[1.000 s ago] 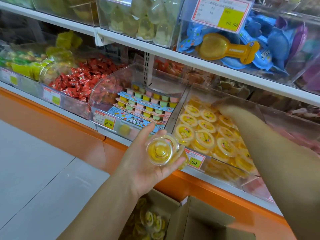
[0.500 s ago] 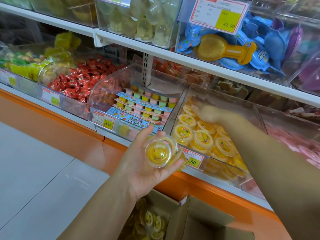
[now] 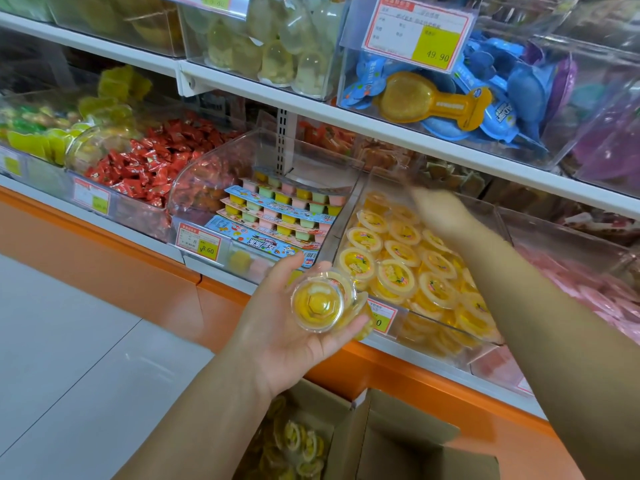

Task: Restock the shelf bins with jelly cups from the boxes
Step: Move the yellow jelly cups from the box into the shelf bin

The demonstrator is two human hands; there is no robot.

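— What are my left fingers doing?
— Your left hand (image 3: 287, 334), palm up, curls thumb and fingers round stacked jelly cups (image 3: 322, 303).
— And the right?
— Your right hand (image 3: 441, 211) hangs over the bin (image 3: 341, 220), arm outstretched, with more cups beneath its fingers. It is blurred, so I cannot tell their spread.

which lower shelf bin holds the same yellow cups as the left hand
The bin the right hand reaches into, full of yellow jelly cups like the held stack; its neighbours hold pastel tray packs and pink packs.
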